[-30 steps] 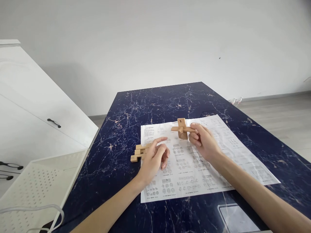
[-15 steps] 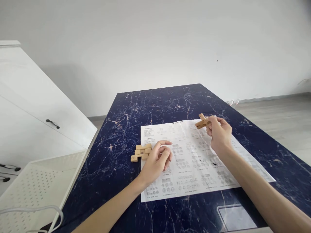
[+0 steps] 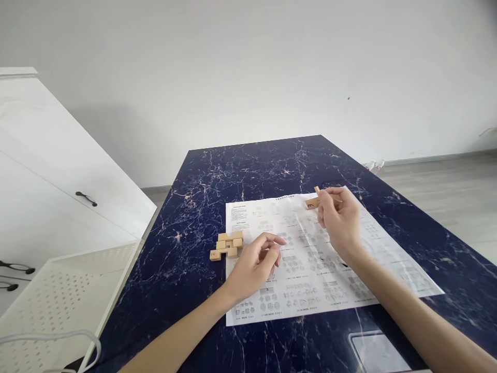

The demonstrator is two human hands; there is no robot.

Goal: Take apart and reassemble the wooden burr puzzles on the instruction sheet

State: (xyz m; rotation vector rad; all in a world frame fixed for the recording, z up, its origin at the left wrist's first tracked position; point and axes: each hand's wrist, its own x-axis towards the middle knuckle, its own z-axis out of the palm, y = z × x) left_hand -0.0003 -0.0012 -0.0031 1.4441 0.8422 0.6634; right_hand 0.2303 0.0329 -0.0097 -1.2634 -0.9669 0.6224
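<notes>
My right hand (image 3: 340, 217) grips light wooden puzzle pieces (image 3: 312, 203) above the upper right part of a printed sheet (image 3: 272, 311). One piece lies crosswise to another, and a dark mark shows on the near end; the fingers hide the rest. Over the sheet's left half rests my left hand (image 3: 256, 264), loosely curved with the index finger stretched out and nothing in it. Just left of that hand, several notched wooden puzzle pieces (image 3: 229, 243) sit side by side at the sheet's left edge, partly on the table. Small diagrams and text cover the sheet.
The table (image 3: 248, 171) has a dark blue marbled top. A pale rectangular object (image 3: 378, 352) lies at its near right. To the left stand a white cabinet (image 3: 58, 145) and a white perforated basket (image 3: 50, 305) with a white cable (image 3: 58, 335). A wall rises beyond.
My right hand has come slightly left and nearer with the wooden pieces, which have turned in its grip. My left hand has shifted a little to the right.
</notes>
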